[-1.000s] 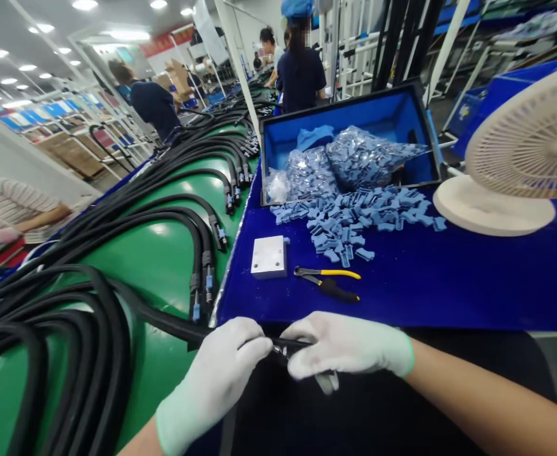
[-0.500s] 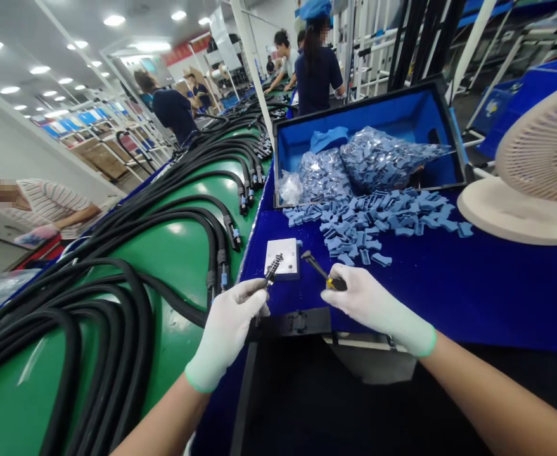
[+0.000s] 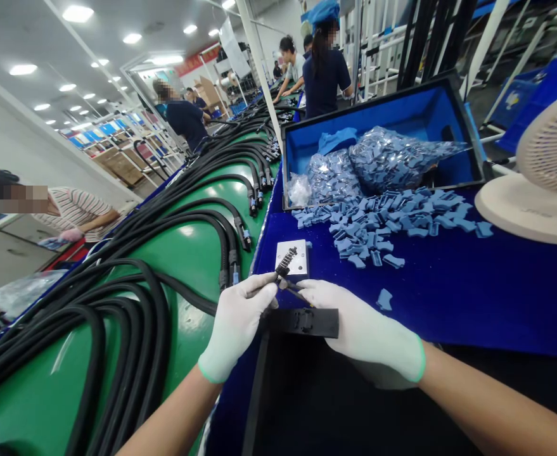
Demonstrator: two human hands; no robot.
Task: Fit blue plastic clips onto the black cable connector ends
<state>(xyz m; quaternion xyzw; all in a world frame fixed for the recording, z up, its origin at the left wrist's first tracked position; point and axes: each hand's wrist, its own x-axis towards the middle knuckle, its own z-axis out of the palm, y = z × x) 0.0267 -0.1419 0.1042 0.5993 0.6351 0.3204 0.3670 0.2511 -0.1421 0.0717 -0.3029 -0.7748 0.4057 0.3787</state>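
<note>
Two white-gloved hands are seen at the near edge of a blue velvet-covered worktop [image 3: 442,310]. A small ribbed black connector part [image 3: 286,262] is pinched between the thumb and fingers of the left hand [image 3: 237,326], its grip closed, and is held over the left side of a white drilled block [image 3: 298,256]. The grip of the right hand [image 3: 364,332] is closed around a slim dark metal tool [image 3: 291,285]; its handle is hidden by the glove, and its tip lies just beside the ribbed part. A black strap piece [image 3: 304,322] is set just below the hands at the worktop's edge.

Beyond the block, many blue rubber clips [image 3: 383,225] are heaped loosely, and one stray clip [image 3: 384,299] lies apart from them. Bulging clear bags of similar clips [image 3: 392,158] are packed into an open blue-lined case [image 3: 377,107]. A cream fan base [image 3: 520,209] stands at the right. To the left, black cables [image 3: 130,316] are laid in loops over a green belt [image 3: 187,342]. Two navy-shirted co-workers [image 3: 323,76] are seen farther along the line.
</note>
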